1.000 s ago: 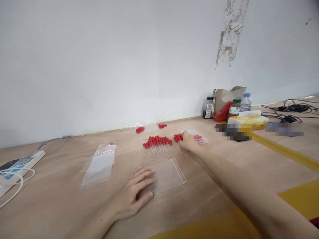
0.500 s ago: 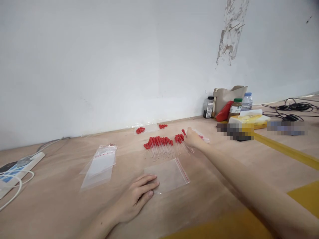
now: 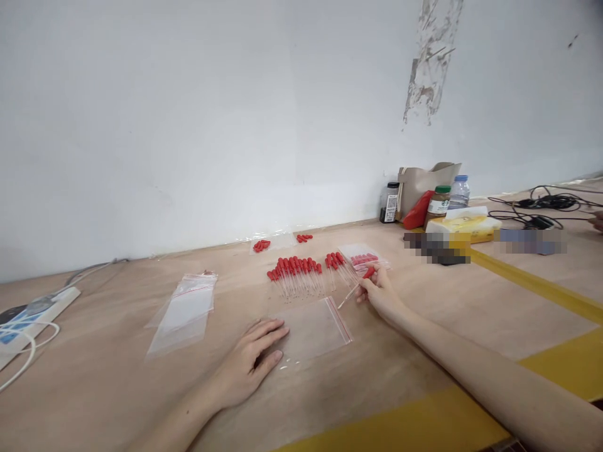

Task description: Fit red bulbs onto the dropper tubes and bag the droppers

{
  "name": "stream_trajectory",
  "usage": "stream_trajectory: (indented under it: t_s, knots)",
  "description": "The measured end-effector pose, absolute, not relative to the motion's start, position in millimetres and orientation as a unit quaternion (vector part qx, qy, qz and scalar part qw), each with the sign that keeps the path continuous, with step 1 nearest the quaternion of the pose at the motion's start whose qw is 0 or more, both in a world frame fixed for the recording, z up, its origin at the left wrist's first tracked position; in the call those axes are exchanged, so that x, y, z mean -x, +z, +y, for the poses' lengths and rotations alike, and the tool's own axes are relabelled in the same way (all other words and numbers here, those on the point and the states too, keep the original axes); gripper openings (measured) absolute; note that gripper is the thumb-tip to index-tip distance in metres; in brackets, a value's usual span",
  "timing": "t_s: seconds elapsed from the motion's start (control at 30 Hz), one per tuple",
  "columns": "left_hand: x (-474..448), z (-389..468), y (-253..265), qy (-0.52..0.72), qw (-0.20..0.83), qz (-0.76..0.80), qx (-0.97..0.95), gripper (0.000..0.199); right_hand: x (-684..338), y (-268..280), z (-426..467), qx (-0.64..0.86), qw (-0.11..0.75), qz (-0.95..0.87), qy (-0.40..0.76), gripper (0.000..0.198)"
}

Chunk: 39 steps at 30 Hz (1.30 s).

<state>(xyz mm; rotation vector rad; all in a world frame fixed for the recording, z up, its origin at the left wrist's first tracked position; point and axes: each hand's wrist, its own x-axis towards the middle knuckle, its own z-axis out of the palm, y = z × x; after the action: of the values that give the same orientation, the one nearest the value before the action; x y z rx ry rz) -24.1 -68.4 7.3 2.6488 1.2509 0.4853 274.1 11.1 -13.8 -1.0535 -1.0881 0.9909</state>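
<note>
My right hand point(image 3: 379, 295) pinches a glass dropper point(image 3: 348, 296) by its red rubber bulb, the clear tip pointing down and left at the red-striped edge of a zip bag point(image 3: 311, 329). That clear bag lies flat on the table. My left hand point(image 3: 252, 358) rests with fingers stretched out at the bag's left edge. Beyond the bag lies a row of red-bulbed droppers point(image 3: 294, 269), with a smaller group of droppers point(image 3: 334, 260) to its right. Behind my right hand is a bag with red bulbs point(image 3: 363, 258) inside.
Clear zip bags point(image 3: 183, 311) lie in a pile at left, near a power strip point(image 3: 42, 323). Loose red bulbs point(image 3: 262, 246) lie by the wall. At right stand a jar point(image 3: 439, 204), a water bottle point(image 3: 459, 191), a tissue pack point(image 3: 464, 226) and black cables point(image 3: 549, 204). A person's hand shows at the far right.
My right hand has drawn a dropper out of the smaller group and brought it nearer, towards the zip bag's striped edge. My left hand stays by the bag.
</note>
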Motion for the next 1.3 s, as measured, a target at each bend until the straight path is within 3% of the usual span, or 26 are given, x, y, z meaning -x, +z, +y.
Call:
stream_trajectory:
  t_s: [0.27,0.57,0.9,1.13,1.3]
  knots:
    - [24.4,-68.7,8.2,0.149,0.087,0.427,-0.888,0.038,-264.2,-15.3,2.4,0.430,0.587,-0.469,0.501,0.042]
    - [22.7,-70.1,9.4,0.152,0.089,0.427,-0.887,0.040,-278.2,-3.0,-6.1,0.413,0.351,-0.653,0.529,0.030]
    - [22.6,-69.8,9.1,0.148,0.091,0.432,-0.885,0.040,-264.0,-4.9,-11.6,0.393,0.349,-0.695,0.491,0.024]
    - [22.0,-69.2,8.6,0.146,0.094,0.432,-0.885,0.037,-261.4,-11.5,-13.4,0.380,0.337,-0.792,0.340,0.022]
    - [21.6,-69.0,8.9,0.158,0.093,0.421,-0.888,0.035,-271.3,5.6,-4.3,0.415,0.301,-0.795,0.326,0.017]
